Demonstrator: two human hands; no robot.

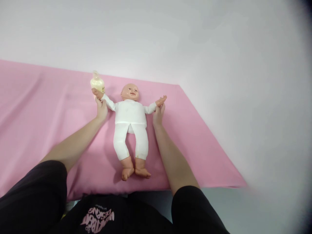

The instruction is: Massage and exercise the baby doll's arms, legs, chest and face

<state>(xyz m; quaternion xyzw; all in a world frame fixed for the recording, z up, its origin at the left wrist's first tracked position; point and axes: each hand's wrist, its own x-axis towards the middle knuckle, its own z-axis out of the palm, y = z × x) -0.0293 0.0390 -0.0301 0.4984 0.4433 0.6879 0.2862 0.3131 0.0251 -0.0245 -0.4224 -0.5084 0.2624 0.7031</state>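
Observation:
A baby doll (131, 112) in a white top and trousers lies face up on the pink cloth, its head away from me and its bare feet toward me. Its arms are stretched out to both sides. My left hand (101, 109) is closed around the doll's wrist on the left. On the other side, my right hand (158, 115) grips the opposite wrist from below, fingers partly hidden by the sleeve. A baby bottle (97, 83) with pale yellow contents stands just behind the doll's hand at the left.
A pink cloth (195, 156) covers the table, with creases on the left. White wall (156, 39) runs behind the table's far edge. The table's right edge slants toward me, and its front edge lies close to my body.

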